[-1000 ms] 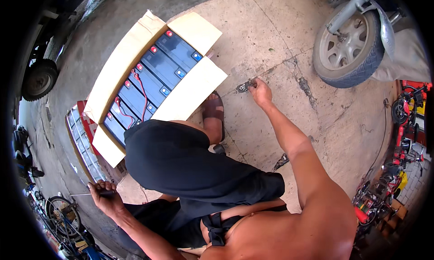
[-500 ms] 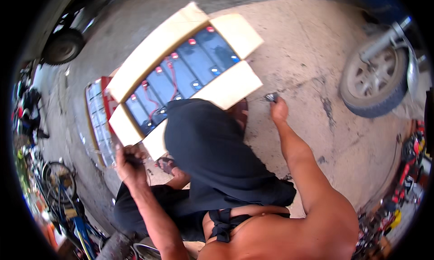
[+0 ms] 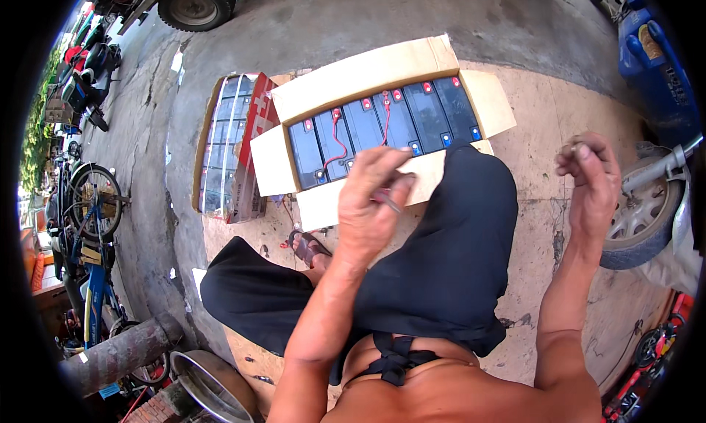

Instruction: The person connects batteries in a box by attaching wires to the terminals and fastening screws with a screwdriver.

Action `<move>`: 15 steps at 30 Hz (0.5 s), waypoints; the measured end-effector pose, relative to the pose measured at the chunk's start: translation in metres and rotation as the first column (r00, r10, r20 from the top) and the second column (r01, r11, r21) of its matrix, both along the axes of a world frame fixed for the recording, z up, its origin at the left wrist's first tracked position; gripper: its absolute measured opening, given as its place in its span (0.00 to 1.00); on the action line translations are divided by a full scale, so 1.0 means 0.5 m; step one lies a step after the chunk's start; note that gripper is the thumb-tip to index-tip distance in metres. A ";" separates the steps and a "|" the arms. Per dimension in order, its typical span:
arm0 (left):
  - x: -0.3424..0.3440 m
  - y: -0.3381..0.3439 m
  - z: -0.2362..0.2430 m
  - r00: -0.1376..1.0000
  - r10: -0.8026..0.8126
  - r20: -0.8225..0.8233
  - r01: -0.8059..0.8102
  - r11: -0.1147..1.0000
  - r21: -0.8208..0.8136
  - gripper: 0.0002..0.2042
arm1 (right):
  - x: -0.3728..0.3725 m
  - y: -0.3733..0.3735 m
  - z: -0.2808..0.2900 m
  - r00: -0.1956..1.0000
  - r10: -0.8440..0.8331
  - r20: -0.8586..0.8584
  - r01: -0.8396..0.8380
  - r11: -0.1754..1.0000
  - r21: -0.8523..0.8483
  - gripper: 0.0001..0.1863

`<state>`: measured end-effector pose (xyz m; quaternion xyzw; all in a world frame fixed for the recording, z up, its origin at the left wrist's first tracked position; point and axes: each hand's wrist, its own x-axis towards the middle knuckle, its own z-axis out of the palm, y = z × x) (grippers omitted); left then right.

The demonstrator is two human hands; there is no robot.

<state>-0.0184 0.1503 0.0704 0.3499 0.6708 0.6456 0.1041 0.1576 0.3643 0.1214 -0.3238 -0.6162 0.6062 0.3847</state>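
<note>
My left hand (image 3: 368, 210) is raised in front of the open cardboard box (image 3: 495, 99), its fingers curled round a screwdriver (image 3: 386, 199), mostly hidden. My right hand (image 3: 588, 169) is up at the right near the wheel, fingers curled and pinched; what is in them I cannot make out. The box holds a row of several dark batteries (image 3: 359, 136) with red and blue terminals, and red wires (image 3: 338, 144) lie across some. A second carton (image 3: 257, 136) of batteries, strapped and with a red side, sits left of it.
A spoked wheel (image 3: 636, 213) on a fork and a blue plastic body (image 3: 647, 48) are at right. Bicycles (image 3: 95, 199), motorbikes (image 3: 88, 77), a log-like cylinder (image 3: 118, 357) and a metal basin (image 3: 213, 386) line the left. A vehicle tyre (image 3: 195, 8) is at the top.
The view has turned, shifting the box toward the middle. My left hand has risen to the right, from low left to before the box. My right hand has moved rightward, near the wheel.
</note>
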 end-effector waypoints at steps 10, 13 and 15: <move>0.006 -0.117 -0.001 0.986 0.167 0.023 -0.169 0.981 0.099 0.13 | -0.240 -0.342 -0.049 0.902 0.259 -0.346 -0.431 0.595 -0.678 0.06; 0.002 -0.174 -0.030 0.909 0.345 0.234 -0.349 0.937 -0.025 0.12 | -0.278 -0.387 -0.070 0.875 0.395 -0.281 -0.474 0.578 -0.664 0.05; -0.008 -0.181 -0.039 0.903 0.264 0.340 -0.305 0.949 0.075 0.11 | -0.289 -0.399 -0.096 0.885 0.392 -0.251 -0.446 0.556 -0.702 0.05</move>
